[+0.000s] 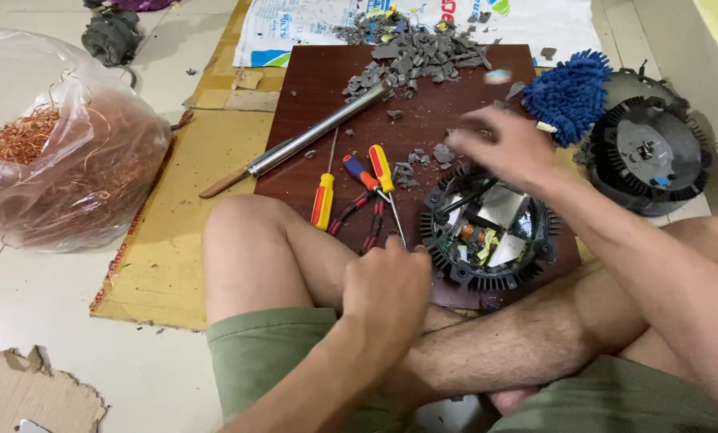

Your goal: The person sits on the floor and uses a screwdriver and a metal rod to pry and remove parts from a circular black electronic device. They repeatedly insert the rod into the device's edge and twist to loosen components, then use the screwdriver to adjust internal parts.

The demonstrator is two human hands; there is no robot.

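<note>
- Head view: a round black finned housing lies on a dark wooden board, opened, with parts showing inside.
- The left hand is clenched at the housing's near-left rim.
- The right hand, blurred, hovers above the housing's far rim, fingers seemingly loose and holding nothing.
- Left of the housing lie 2 screwdrivers, pliers and a metal pipe.

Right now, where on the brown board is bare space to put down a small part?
Bare board lies left of the metal pipe, up to the grey rubble. Crowded: around the screwdrivers, pliers and the round black housing.
</note>
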